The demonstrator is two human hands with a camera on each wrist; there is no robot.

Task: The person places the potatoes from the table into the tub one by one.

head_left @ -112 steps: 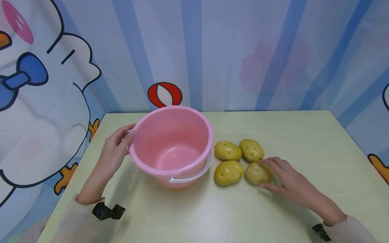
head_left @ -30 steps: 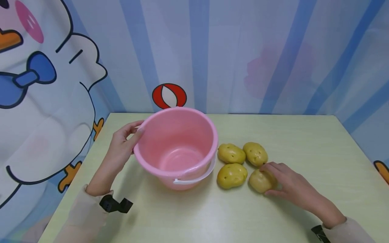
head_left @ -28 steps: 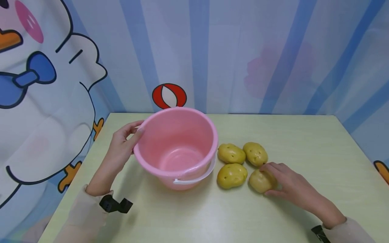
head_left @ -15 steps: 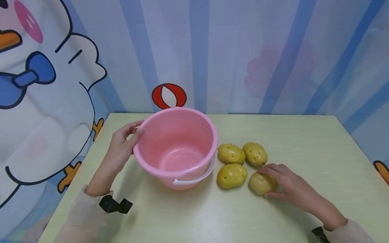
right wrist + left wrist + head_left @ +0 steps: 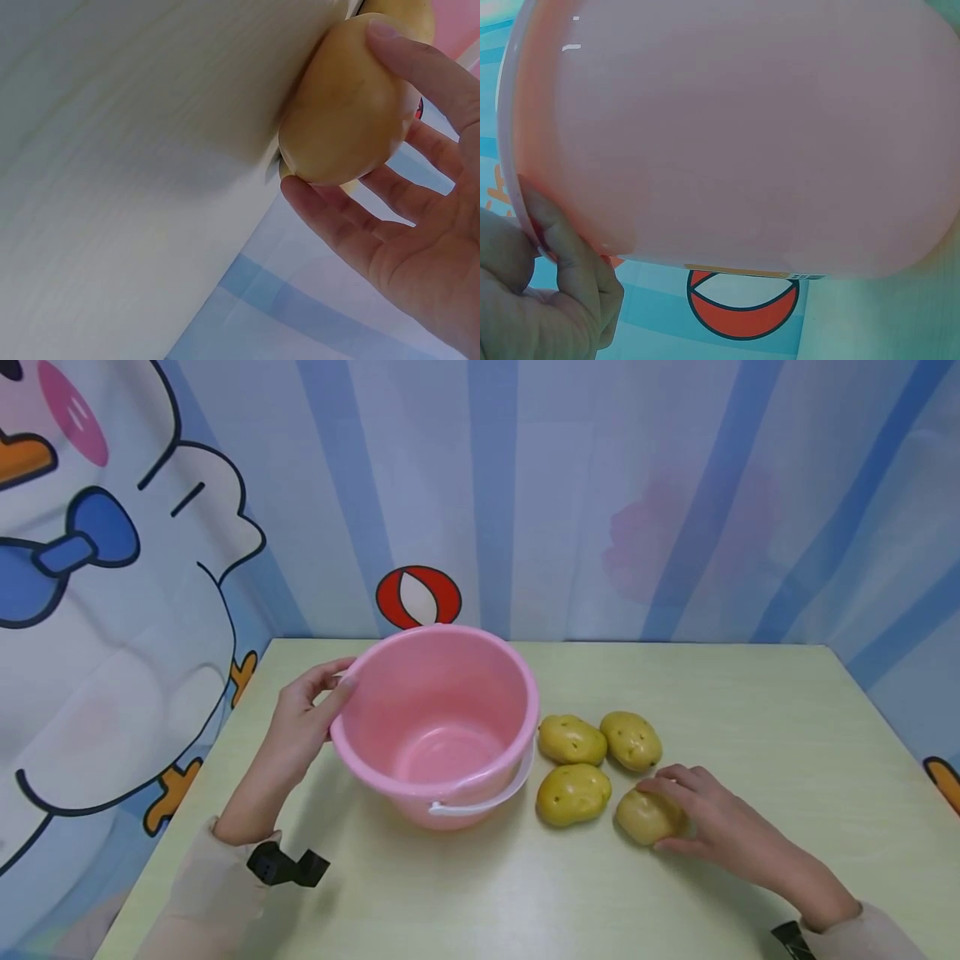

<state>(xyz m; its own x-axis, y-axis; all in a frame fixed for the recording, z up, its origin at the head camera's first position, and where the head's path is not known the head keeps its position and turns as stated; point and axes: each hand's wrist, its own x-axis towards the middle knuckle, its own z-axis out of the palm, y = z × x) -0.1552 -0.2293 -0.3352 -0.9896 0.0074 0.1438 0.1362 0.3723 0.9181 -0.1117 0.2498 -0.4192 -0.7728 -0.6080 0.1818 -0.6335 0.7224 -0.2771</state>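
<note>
My left hand (image 5: 303, 718) holds the rim of a pink bucket (image 5: 435, 693) on its left side, thumb over the edge and fingers outside. In the left wrist view, the bucket's outer wall (image 5: 742, 135) fills most of the picture, with the left hand (image 5: 547, 285) at its rim. My right hand (image 5: 712, 814) grips a pale potato (image 5: 647, 816) between thumb and fingers. The right wrist view shows this potato (image 5: 345, 105) close to the tabletop. Beside it lie more yellow potatoes, one to its left (image 5: 573, 795) and two behind, one of them (image 5: 630, 741) directly beyond it.
A white handle (image 5: 487, 802) hangs down the bucket's front right side. The pale table (image 5: 750, 710) ends at a blue striped backdrop (image 5: 562, 510) at the back. A printed cartoon figure covers the left wall.
The right hand and its potato have shifted slightly towards the near side, away from the other potatoes. The left hand stays on the bucket. The head view has shifted a little since the oldest frame.
</note>
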